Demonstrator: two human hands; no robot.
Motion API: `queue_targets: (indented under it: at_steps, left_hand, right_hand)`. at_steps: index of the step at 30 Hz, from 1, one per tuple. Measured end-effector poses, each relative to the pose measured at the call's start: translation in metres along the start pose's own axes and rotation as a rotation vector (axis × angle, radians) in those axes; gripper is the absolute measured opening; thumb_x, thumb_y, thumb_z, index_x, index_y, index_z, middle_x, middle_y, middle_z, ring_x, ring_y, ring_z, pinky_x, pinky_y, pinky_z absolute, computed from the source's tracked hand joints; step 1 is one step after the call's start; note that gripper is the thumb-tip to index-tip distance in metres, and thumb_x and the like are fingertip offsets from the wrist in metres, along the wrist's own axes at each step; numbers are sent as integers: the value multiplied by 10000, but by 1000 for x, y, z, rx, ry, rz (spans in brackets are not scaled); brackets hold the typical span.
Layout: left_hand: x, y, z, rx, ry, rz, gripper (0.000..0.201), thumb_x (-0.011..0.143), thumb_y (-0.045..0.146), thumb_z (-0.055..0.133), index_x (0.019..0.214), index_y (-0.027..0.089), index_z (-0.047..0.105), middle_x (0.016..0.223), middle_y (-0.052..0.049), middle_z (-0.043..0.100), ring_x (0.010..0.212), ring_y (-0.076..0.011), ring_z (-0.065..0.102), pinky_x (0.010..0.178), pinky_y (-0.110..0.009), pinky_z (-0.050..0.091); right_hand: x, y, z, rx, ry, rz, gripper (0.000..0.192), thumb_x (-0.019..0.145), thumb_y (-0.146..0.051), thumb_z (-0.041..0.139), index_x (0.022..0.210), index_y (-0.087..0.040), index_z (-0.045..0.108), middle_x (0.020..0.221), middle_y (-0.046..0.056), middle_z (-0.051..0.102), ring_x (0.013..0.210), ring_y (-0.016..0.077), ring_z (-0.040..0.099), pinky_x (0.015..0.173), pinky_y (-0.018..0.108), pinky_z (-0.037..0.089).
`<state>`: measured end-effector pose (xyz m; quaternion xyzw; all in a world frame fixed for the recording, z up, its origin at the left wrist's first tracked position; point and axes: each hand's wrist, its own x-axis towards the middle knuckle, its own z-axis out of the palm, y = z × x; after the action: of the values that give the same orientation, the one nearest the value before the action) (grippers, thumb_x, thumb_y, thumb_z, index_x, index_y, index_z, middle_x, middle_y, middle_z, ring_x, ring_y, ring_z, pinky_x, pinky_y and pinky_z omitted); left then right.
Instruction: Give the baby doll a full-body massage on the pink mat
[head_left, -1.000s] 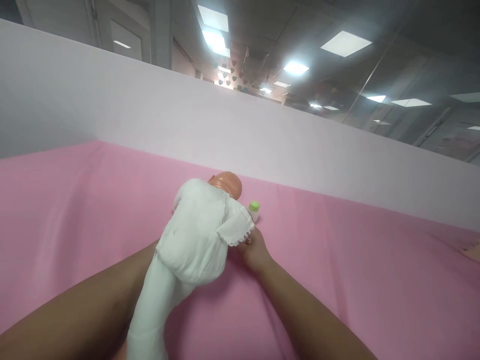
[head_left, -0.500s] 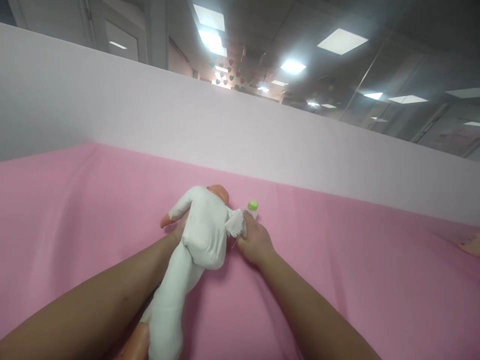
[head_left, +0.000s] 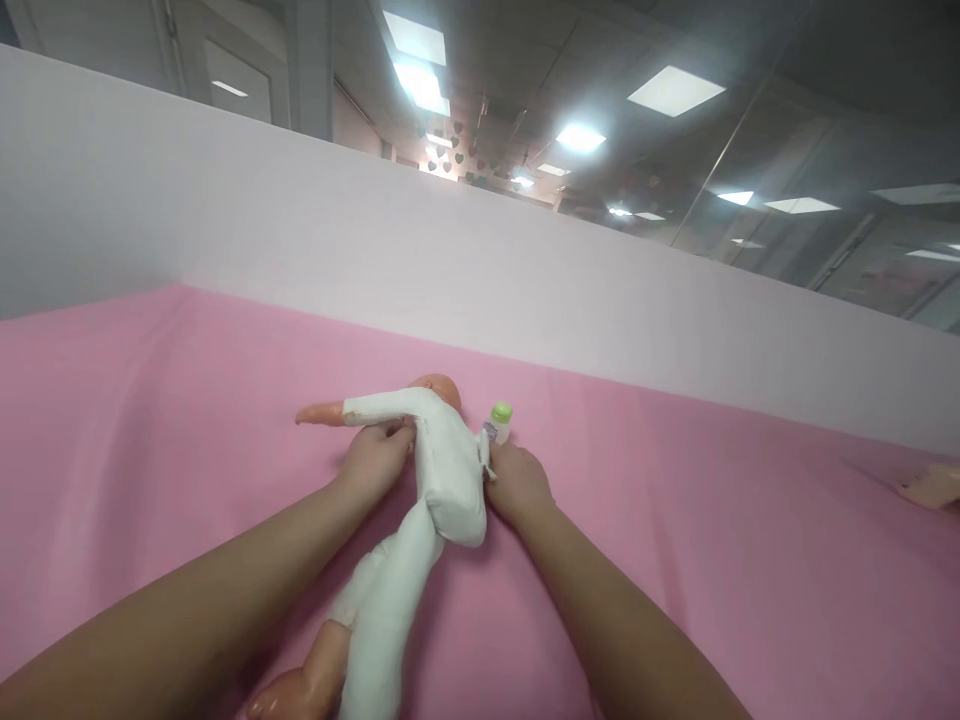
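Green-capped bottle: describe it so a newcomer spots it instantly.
On the pink sheet, find the baby doll in white clothes at the middle. The small bottle stands beside the doll's head, just beyond the right hand; its bright green cap is the only green there.

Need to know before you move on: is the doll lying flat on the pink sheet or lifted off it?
Lying flat: the doll rests along the pink sheet, one arm stretched sideways.
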<state>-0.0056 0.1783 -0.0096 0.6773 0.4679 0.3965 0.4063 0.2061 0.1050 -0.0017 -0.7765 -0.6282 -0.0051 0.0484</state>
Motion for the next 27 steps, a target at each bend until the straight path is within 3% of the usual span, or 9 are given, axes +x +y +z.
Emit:
queue_targets:
  at_steps: [3,6,9,12,14,17,19,24,27]
  left_hand:
    - [-14,16,-5,56,11,28,291,907,460,516,734,238,591,704,-32,674,698,-255,657,629,-380,486]
    - [-29,30,-2,117,39,141,258,916,452,509,777,245,572,744,-21,669,746,-249,659,689,-385,503]
    - [-39,34,1,87,-11,228,313,908,503,552,1085,255,622,1091,-63,712,994,-285,683,833,-417,536]
    - [-41,33,0,47,-106,238,724,843,563,653,1469,268,439,1438,-116,566,1274,-342,581,984,-465,513]
    - [-37,32,-5,59,-229,238,929,785,573,717,1572,273,325,1540,-135,469,1377,-375,493,1041,-491,487]
    - [-28,29,-14,186,-424,281,1088,681,573,803,1605,295,301,1601,-136,385,1443,-418,398,1082,-521,456]
    - [-20,26,-21,306,-490,303,1193,619,579,841,1623,303,259,1631,-135,333,1477,-443,328,1106,-541,425]
    - [6,7,-35,490,-494,292,1303,606,707,796,1647,254,155,1656,-170,260,1516,-459,214,1156,-563,340]
    - [21,-12,-37,513,-428,315,1233,681,733,727,1645,212,162,1649,-196,260,1521,-443,213,1165,-549,327]
  right_hand:
    - [1,0,3,-35,-22,34,250,954,-312,491,1103,-204,660,1001,151,698,894,294,651,702,350,406]
    - [1,-1,6,-56,-14,40,226,952,-294,495,1083,-206,657,991,146,700,899,293,658,716,355,416]
    - [1,-2,6,-46,-20,30,250,960,-334,505,1113,-197,648,987,148,703,880,283,664,695,343,409]
    - [0,-3,4,-20,-40,25,273,948,-349,533,1137,-189,646,1003,153,705,891,278,665,689,335,404]
    - [0,-3,2,-15,-42,27,258,944,-337,535,1124,-193,649,1005,149,707,908,282,661,704,343,401]
    - [0,-1,2,-31,-34,27,231,945,-318,524,1084,-189,655,1006,150,705,897,285,646,719,360,390]
    - [0,-1,3,-36,-6,12,209,939,-299,522,1046,-185,660,1009,148,703,895,288,628,727,370,385]
    - [-5,-5,2,23,193,-23,145,912,-229,529,927,-187,667,1059,119,713,1002,296,584,850,395,382]
    - [-10,-10,0,133,204,-66,226,968,-250,465,905,-192,674,979,95,723,947,260,608,854,382,404]
